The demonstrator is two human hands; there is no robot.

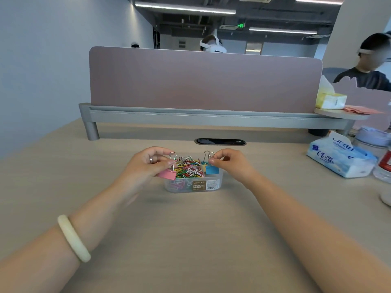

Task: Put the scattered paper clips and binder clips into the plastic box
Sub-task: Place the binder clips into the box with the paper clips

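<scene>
Both your hands pinch wire handles at frame centre: your left hand (pixel 148 163) holds the pink binder clip (pixel 168 174), and your right hand (pixel 230 163) holds the blue binder clip (pixel 212 170). Both clips hang over the plastic box (pixel 169 187), which is heaped with paper clips (pixel 189 168). The binder clips look light, stiff and springy, so the handles are the place to grip.

The left hand (pixel 146 163) pinched a pink binder clip (pixel 168 174) by its wire handles at the left end of the clear plastic box (pixel 194 187). The box stood on the table (pixel 190 240), heaped with coloured paper clips (pixel 190 169). The right hand (pixel 229 163) pinched the handles of a blue binder clip (pixel 212 170) over the box's right end. A tissue pack (pixel 340 157) lay to the far right.
</scene>
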